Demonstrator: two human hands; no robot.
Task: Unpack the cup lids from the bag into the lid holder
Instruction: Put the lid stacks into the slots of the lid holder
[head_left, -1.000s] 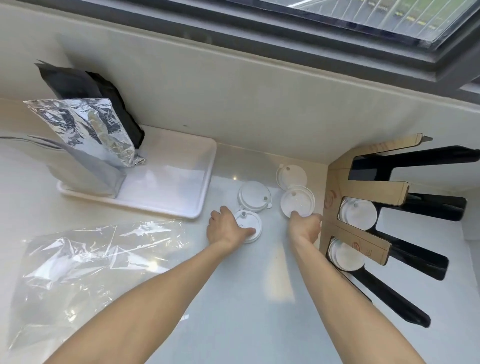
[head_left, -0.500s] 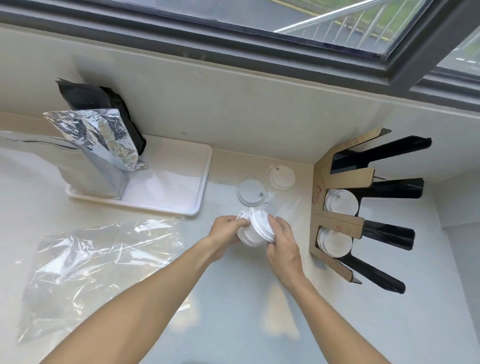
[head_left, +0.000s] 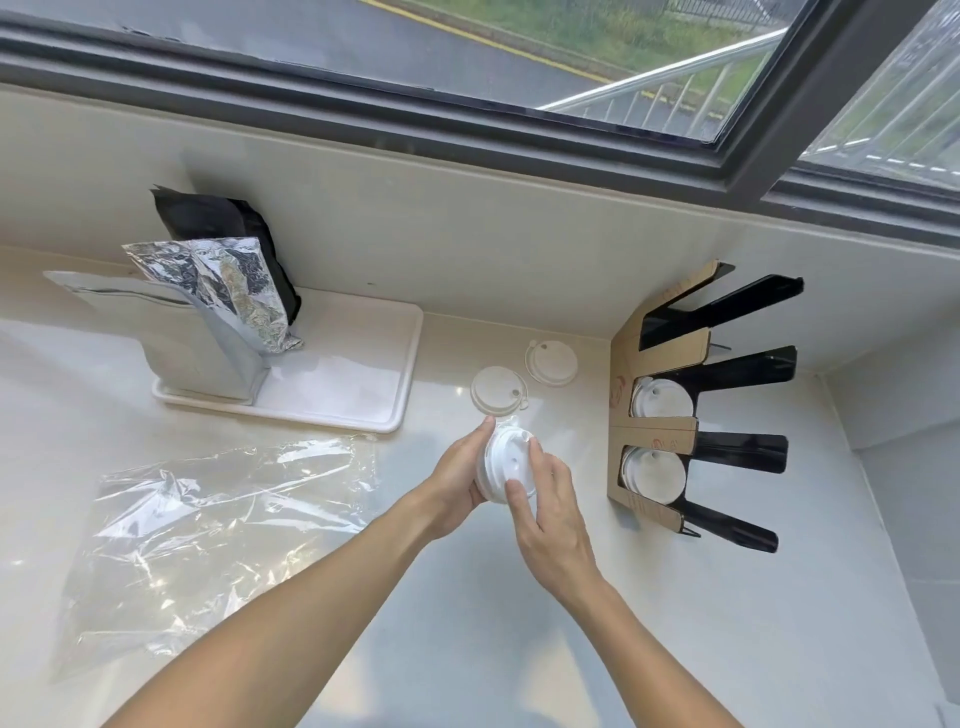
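Observation:
A small stack of white cup lids (head_left: 506, 464) is held on edge above the counter between both hands. My left hand (head_left: 460, 475) cups it from the left and my right hand (head_left: 550, 512) presses it from the right. Two single white lids lie flat on the counter beyond, one (head_left: 497, 390) just past my hands and one (head_left: 551, 362) further back. The cardboard and black lid holder (head_left: 660, 428) stands at the right with lids in its middle slot (head_left: 662, 397) and lower slot (head_left: 653, 474). The clear plastic bag (head_left: 208, 525) lies flat and empty at the left.
A white tray (head_left: 363, 384) at the back left carries a silver foil pouch (head_left: 223, 291), a black pouch (head_left: 218, 218) and a grey box (head_left: 171, 332). A wall and window frame run along the back. The holder sits in the right corner.
A second ago each hand rested on a separate lid flat on the counter. The hands have since come together and lifted the lids as one stack. The camera view has tilted upward.

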